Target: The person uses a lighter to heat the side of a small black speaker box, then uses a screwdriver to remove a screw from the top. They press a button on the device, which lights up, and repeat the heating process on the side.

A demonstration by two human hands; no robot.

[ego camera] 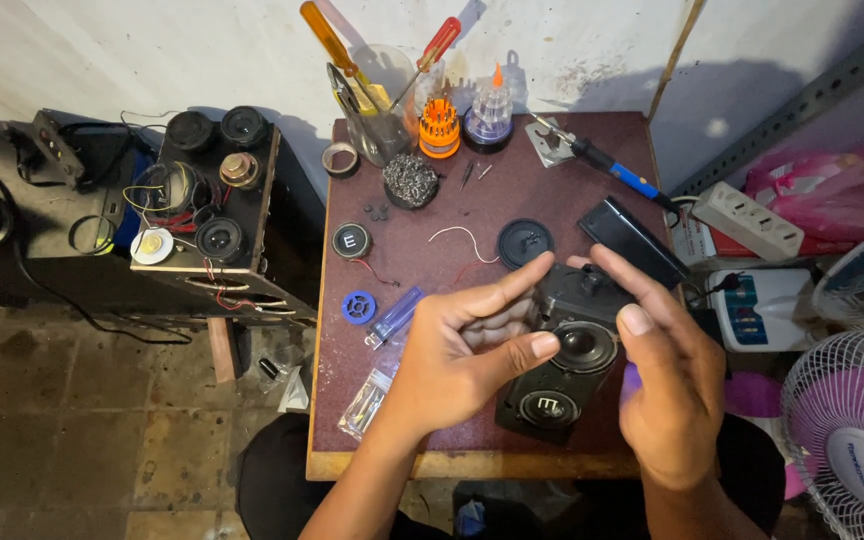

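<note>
A small black speaker unit (564,370) with two round drivers lies tilted on the dark red table (512,200), near its front edge. My left hand (467,350) rests on its left side, thumb against the upper driver and fingers stretched toward the back. My right hand (667,375) hovers over its right side with fingers apart, fingertips near the unit's top end. A round black cap (525,242) with a thin red and white wire (462,240) lies just behind the unit.
On the table: a black rectangular box (632,240), a soldering iron (607,160), a jar of screwdrivers (377,110), orange and purple bit sets, a blue lighter (395,315), plastic bags. An open speaker box (217,210) stands left; a power strip (747,220) and fan (852,430) stand right.
</note>
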